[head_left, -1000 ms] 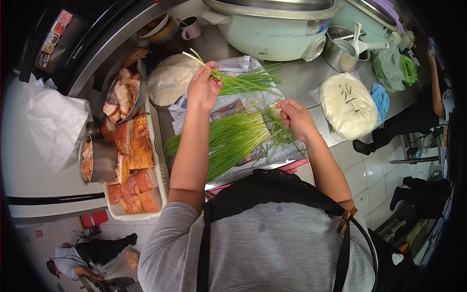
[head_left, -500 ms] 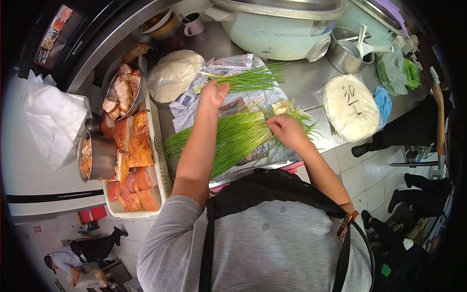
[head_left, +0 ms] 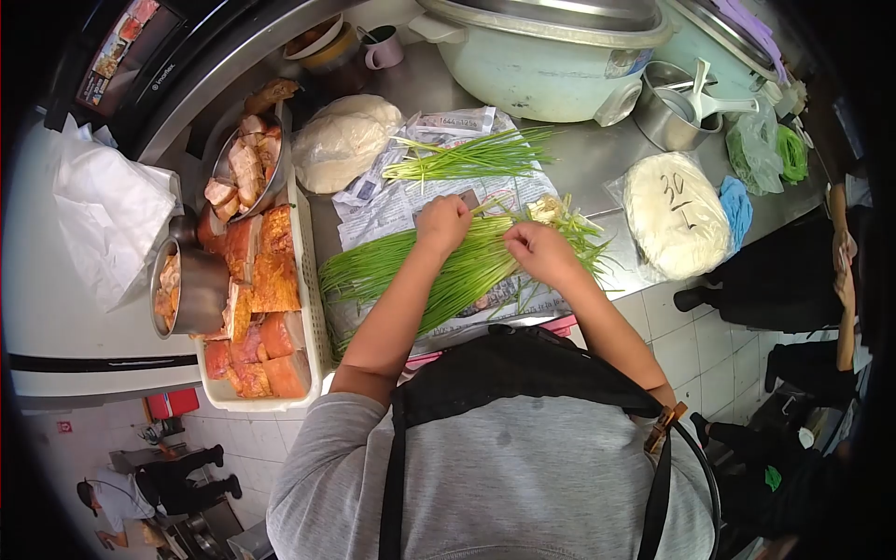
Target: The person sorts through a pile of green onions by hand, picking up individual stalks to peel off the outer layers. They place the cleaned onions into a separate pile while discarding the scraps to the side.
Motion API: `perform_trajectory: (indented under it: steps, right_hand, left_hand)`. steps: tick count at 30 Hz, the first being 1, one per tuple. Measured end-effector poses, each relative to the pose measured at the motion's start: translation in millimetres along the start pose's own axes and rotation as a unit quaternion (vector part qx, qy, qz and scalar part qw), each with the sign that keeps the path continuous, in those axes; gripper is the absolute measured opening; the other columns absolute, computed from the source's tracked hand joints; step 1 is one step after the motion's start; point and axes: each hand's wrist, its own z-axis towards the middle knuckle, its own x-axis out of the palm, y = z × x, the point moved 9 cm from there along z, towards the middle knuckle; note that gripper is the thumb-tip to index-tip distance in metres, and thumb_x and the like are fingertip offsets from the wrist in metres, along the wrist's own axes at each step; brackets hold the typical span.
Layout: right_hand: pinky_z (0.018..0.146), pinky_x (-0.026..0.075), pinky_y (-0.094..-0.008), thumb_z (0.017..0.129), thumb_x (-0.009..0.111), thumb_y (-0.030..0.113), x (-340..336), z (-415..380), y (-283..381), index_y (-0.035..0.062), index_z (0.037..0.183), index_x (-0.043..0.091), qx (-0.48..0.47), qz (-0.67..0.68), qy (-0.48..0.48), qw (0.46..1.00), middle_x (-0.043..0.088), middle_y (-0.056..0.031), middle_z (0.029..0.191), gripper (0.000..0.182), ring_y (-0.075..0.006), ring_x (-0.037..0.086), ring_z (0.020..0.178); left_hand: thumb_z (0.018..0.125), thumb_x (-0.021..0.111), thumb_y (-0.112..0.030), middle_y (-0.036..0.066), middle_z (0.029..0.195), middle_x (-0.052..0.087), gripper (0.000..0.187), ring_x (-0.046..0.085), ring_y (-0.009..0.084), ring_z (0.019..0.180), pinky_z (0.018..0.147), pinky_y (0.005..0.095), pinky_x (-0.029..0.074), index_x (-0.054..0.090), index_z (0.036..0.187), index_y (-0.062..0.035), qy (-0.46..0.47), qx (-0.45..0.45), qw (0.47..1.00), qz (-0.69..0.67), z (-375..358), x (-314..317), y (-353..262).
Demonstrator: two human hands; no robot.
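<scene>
A large pile of long green chives [head_left: 401, 280] lies on newspaper [head_left: 373, 224], its pale ends toward the right. My left hand [head_left: 442, 225] is closed at the upper edge of the pile, its fingers curled on chive stalks. Close to the pale ends, my right hand [head_left: 539, 252] is pinched on chives; its fingertips are partly hidden. Beyond the hands, a smaller bunch of chives [head_left: 476, 155] rests on the newspaper. Pale trimmings [head_left: 551, 209] lie just past my right hand.
At left stand a white basket [head_left: 317, 327] of roasted meat chunks and a metal pot [head_left: 191, 289]. Bagged dough-like rounds [head_left: 345, 140] and a bag marked 30 [head_left: 677, 215] flank the newspaper. A big rice cooker [head_left: 541, 75] stands behind. Other people are at both sides.
My left hand has come back from the smaller bunch to the large pile, leaving that bunch lying on the newspaper. My right hand has barely moved. The view has shifted slightly.
</scene>
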Motion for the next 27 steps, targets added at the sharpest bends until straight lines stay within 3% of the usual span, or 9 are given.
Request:
perform_trajectory:
  steps: [3, 6, 9, 11, 17, 21, 23, 27]
  right_hand:
    - [0.056, 0.042, -0.0268, 0.075, 0.051, 0.017, -2.4, 4.7, -16.7, 0.0048, 0.082, 0.056, 0.037, 0.131, -0.021, 0.99, 0.056, -0.0059, 0.07, 0.015, -0.0165, 0.053, 0.061]
    - [0.053, 0.039, -0.0214, 0.076, 0.052, 0.017, 1.0, 8.8, -26.4, 0.0025, 0.085, 0.054, 0.069, 0.32, -0.035, 0.944, 0.054, -0.0008, 0.07, 0.017, -0.0086, 0.047, 0.057]
    - [0.05, 0.036, -0.0177, 0.076, 0.053, 0.016, 2.1, 5.6, -12.5, 0.0023, 0.087, 0.053, 0.122, 0.462, -0.001, 0.879, 0.051, 0.0023, 0.07, 0.018, -0.0044, 0.042, 0.055]
    - [0.049, 0.035, -0.0166, 0.076, 0.054, 0.015, -4.5, -0.4, 3.5, 0.0033, 0.088, 0.052, 0.122, 0.507, 0.01, 0.853, 0.05, 0.0027, 0.069, 0.017, -0.0037, 0.041, 0.053]
    - [0.048, 0.034, -0.0158, 0.077, 0.052, 0.013, -18.8, 0.3, -5.1, 0.0053, 0.079, 0.051, 0.078, 0.484, -0.021, 0.871, 0.048, 0.0028, 0.066, 0.008, -0.0037, 0.041, 0.053]
    - [0.052, 0.035, -0.0168, 0.078, 0.05, 0.012, -28.4, -5.2, -13.0, 0.0068, 0.077, 0.049, 0.098, 0.521, -0.042, 0.847, 0.052, 0.0007, 0.069, 0.006, -0.0046, 0.043, 0.056]
    - [0.055, 0.036, -0.0174, 0.078, 0.048, 0.012, -34.0, -7.6, -14.7, 0.0069, 0.078, 0.049, 0.112, 0.561, -0.064, 0.818, 0.053, -0.0006, 0.07, 0.005, -0.005, 0.044, 0.058]
    - [0.056, 0.036, -0.018, 0.078, 0.048, 0.012, -44.4, -9.9, -13.9, 0.0062, 0.079, 0.048, 0.087, 0.558, -0.057, 0.823, 0.055, -0.002, 0.073, 0.006, -0.0059, 0.046, 0.061]
  left_hand:
    - [0.07, 0.058, -0.019, 0.008, 0.07, 0.056, 0.015, 0.054, 0.0173, 0.06, 0.056, 0.0289, 0.044, 0.054, 0.072, -0.0046, 0.006, -0.027, 0.979, -0.204, -9.9, -15.8, -3.2]
    - [0.077, 0.051, -0.014, 0.003, 0.066, 0.051, 0.009, 0.048, 0.0097, 0.055, 0.05, 0.0222, 0.038, 0.051, 0.077, -0.005, 0.148, -0.071, 0.839, -0.519, -28.5, -8.0, -30.4]
    - [0.08, 0.049, -0.014, 0.002, 0.067, 0.05, 0.008, 0.047, 0.0107, 0.057, 0.05, 0.0223, 0.038, 0.049, 0.081, -0.0057, 0.205, -0.073, 0.764, -0.607, -42.7, -10.9, -56.0]
    - [0.079, 0.049, -0.014, 0.002, 0.067, 0.05, 0.008, 0.047, 0.0108, 0.057, 0.051, 0.0219, 0.037, 0.048, 0.082, -0.0058, 0.217, -0.068, 0.765, -0.603, -46.2, -6.5, -63.7]
    - [0.079, 0.049, -0.013, 0.003, 0.068, 0.051, 0.008, 0.046, 0.0103, 0.057, 0.05, 0.021, 0.037, 0.048, 0.083, -0.006, 0.274, -0.062, 0.729, -0.624, -60.3, 7.6, -86.7]
    - [0.079, 0.049, -0.013, 0.002, 0.071, 0.051, 0.008, 0.047, 0.0106, 0.061, 0.052, 0.0214, 0.037, 0.049, 0.085, -0.007, 0.305, -0.064, 0.692, -0.652, -63.7, 10.1, -94.7]
    - [0.078, 0.049, -0.012, 0.003, 0.072, 0.052, 0.008, 0.047, 0.0106, 0.061, 0.053, 0.0217, 0.038, 0.048, 0.085, -0.007, 0.3, -0.061, 0.702, -0.644, -61.9, 11.5, -93.3]
    - [0.077, 0.05, -0.01, 0.003, 0.073, 0.052, 0.009, 0.047, 0.0105, 0.062, 0.054, 0.0224, 0.039, 0.048, 0.086, -0.007, 0.295, -0.063, 0.706, -0.64, -60.3, 16.0, -93.8]
